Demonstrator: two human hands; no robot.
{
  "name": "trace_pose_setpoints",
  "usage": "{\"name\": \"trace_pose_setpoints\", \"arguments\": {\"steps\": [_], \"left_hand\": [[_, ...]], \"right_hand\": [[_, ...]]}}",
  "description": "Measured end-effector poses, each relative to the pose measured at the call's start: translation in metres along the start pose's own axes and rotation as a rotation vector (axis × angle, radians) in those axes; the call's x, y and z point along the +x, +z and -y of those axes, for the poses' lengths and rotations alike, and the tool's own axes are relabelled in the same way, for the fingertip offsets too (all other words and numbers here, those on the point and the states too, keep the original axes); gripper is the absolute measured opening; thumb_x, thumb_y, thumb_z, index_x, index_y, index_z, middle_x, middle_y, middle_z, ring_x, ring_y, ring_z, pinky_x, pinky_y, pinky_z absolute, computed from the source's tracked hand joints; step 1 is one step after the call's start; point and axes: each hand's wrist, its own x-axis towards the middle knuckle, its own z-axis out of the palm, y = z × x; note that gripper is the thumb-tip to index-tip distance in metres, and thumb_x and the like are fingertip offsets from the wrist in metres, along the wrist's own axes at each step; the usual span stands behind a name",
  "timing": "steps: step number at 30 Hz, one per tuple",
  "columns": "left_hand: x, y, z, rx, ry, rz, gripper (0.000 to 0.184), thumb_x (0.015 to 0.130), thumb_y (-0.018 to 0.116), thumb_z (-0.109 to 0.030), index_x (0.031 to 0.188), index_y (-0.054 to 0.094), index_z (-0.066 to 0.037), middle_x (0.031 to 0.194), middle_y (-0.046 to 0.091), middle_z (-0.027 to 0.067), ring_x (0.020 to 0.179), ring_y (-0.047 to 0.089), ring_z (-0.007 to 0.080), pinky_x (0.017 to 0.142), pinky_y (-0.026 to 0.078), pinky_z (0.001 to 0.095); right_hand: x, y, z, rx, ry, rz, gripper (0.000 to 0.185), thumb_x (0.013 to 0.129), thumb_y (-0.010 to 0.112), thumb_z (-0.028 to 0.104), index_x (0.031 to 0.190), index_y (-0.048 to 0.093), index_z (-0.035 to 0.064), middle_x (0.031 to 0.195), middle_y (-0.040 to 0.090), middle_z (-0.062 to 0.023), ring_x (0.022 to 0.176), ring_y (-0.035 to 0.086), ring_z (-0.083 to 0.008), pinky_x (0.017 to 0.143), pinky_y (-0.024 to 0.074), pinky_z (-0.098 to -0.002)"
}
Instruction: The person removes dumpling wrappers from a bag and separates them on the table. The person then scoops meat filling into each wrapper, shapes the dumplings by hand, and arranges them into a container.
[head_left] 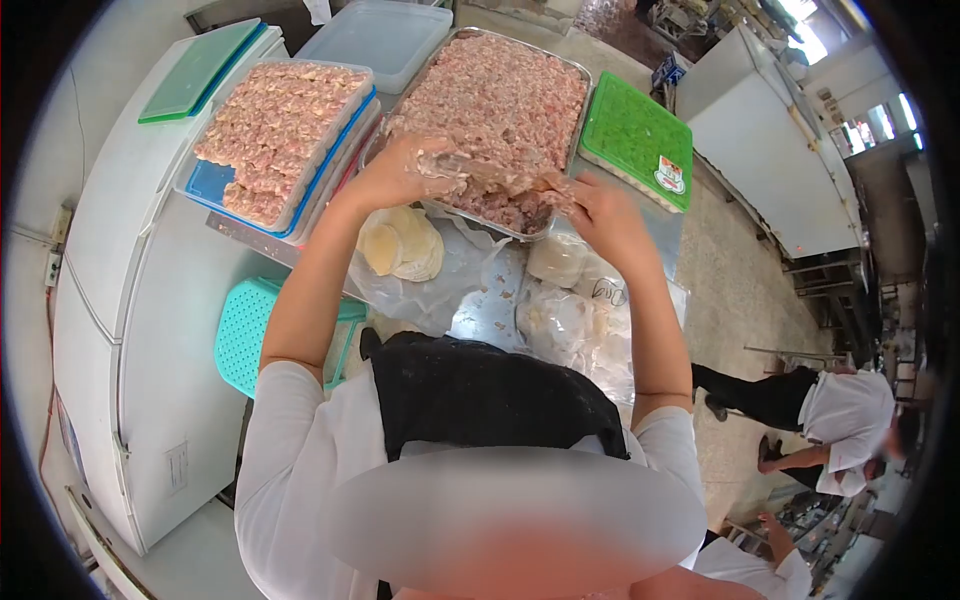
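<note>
A deep metal tray (490, 90) piled with pinkish ground meat sits in front of me on the metal table. My left hand (428, 168) is curled over the tray's near left edge, its fingers smeared with pale meat paste. At the near right corner, my right hand (592, 208) has its fingers bent together against the meat. Whatever either hand pinches is too small or hidden to name. Just below my left hand lies a stack of round pale dough wrappers (402, 243) on clear plastic. Bagged pale wrappers (565, 320) lie below my right hand.
Formed meat dumplings (280, 115) fill a stacked blue-edged container at left, beside a white chest freezer (180, 280). A green-lidded box (637, 135) stands right of the tray. A turquoise stool (250, 335) is under the table's left side. Other people (845, 415) are at right.
</note>
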Motion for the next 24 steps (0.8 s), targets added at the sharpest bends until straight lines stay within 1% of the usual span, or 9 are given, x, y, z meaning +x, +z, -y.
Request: {"name": "trace_pose_setpoints", "arguments": {"steps": [2,5,7,10,13,16,17,22,24], "left_hand": [[-0.008,-0.009,0.005,-0.03,-0.046,-0.155,0.037,0.071,0.075,-0.023,0.1,0.062,-0.003,0.106,0.064,0.0124,0.102,0.058,0.0243,0.089,0.044,0.0349],[-0.005,-0.032,0.022,-0.144,-0.022,0.081,0.05,0.073,0.076,-0.028,0.109,0.06,0.002,0.112,0.062,0.0175,0.106,0.058,0.0261,0.092,0.043,0.0356],[-0.009,-0.033,0.044,-0.024,-0.028,-0.118,0.054,0.075,0.075,-0.028,0.115,0.057,0.004,0.112,0.062,0.0202,0.106,0.058,0.0276,0.091,0.044,0.0355],[-0.008,-0.058,0.032,0.003,-0.085,-0.167,0.052,0.077,0.074,-0.031,0.116,0.058,-0.001,0.11,0.061,0.0137,0.106,0.056,0.0215,0.092,0.043,0.0348],[0.01,-0.068,0.039,-0.078,-0.151,-0.089,0.05,0.078,0.074,-0.031,0.115,0.057,-0.001,0.113,0.06,0.0146,0.099,0.059,0.023,0.087,0.046,0.034],[0.017,-0.074,0.058,-0.132,-0.091,-0.051,0.048,0.078,0.073,-0.029,0.114,0.057,-0.002,0.114,0.059,0.014,0.098,0.059,0.0214,0.086,0.046,0.0327],[0.017,-0.077,0.061,-0.238,-0.049,-0.029,0.046,0.078,0.073,-0.028,0.113,0.057,-0.003,0.113,0.059,0.0126,0.097,0.059,0.0201,0.086,0.046,0.032],[-0.032,-0.125,0.061,-0.235,0.098,-0.129,0.05,0.076,0.074,-0.029,0.117,0.056,-0.008,0.101,0.064,0.0131,0.084,0.063,0.0206,0.075,0.049,0.0328],[-0.05,-0.149,0.075,-0.208,0.202,-0.214,0.049,0.077,0.074,-0.029,0.118,0.056,-0.009,0.102,0.064,0.0126,0.083,0.063,0.0205,0.074,0.049,0.0331]], "right_hand": [[0.003,0.003,0.018,-0.275,0.119,-0.006,0.02,0.085,0.058,0.012,0.102,0.066,0.007,0.094,0.064,-0.0135,0.084,0.061,-0.0346,0.073,0.049,-0.0399],[0.012,0.022,0.034,-0.167,-0.01,-0.138,0.029,0.08,0.06,0.013,0.109,0.064,0.0085,0.093,0.063,-0.0138,0.084,0.061,-0.0352,0.071,0.0509,-0.0421],[0.023,0.013,0.039,-0.228,-0.001,-0.185,0.027,0.083,0.056,0.008,0.109,0.063,0.0087,0.092,0.061,-0.0157,0.082,0.059,-0.0381,0.068,0.0473,-0.0438],[0.028,0.014,0.064,-0.164,0.06,-0.352,0.032,0.08,0.059,0.009,0.111,0.061,0.0065,0.099,0.061,-0.0187,0.086,0.06,-0.0395,0.074,0.0501,-0.0445],[0.032,0.051,0.073,-0.215,0.066,-0.518,0.031,0.08,0.059,0.008,0.111,0.061,0.0053,0.102,0.061,-0.0213,0.089,0.06,-0.0407,0.076,0.0499,-0.045],[0.051,0.101,0.046,-0.282,0.245,-0.424,0.032,0.08,0.06,0.011,0.111,0.061,0.0049,0.106,0.061,-0.021,0.09,0.06,-0.0404,0.075,0.0502,-0.0453],[0.048,0.11,0.013,-0.515,0.541,-0.047,0.032,0.081,0.061,0.014,0.112,0.062,0.0064,0.106,0.061,-0.0199,0.089,0.061,-0.0402,0.075,0.0502,-0.0454],[0.023,0.091,0.048,-0.315,0.552,-0.223,0.031,0.084,0.06,0.016,0.114,0.063,0.0087,0.095,0.065,-0.0188,0.086,0.064,-0.0358,0.073,0.0505,-0.0398],[0.019,0.087,0.053,-0.009,0.444,-0.431,0.031,0.085,0.06,0.014,0.116,0.063,0.0069,0.096,0.067,-0.0183,0.085,0.066,-0.0269,0.076,0.0498,-0.0327]]}}
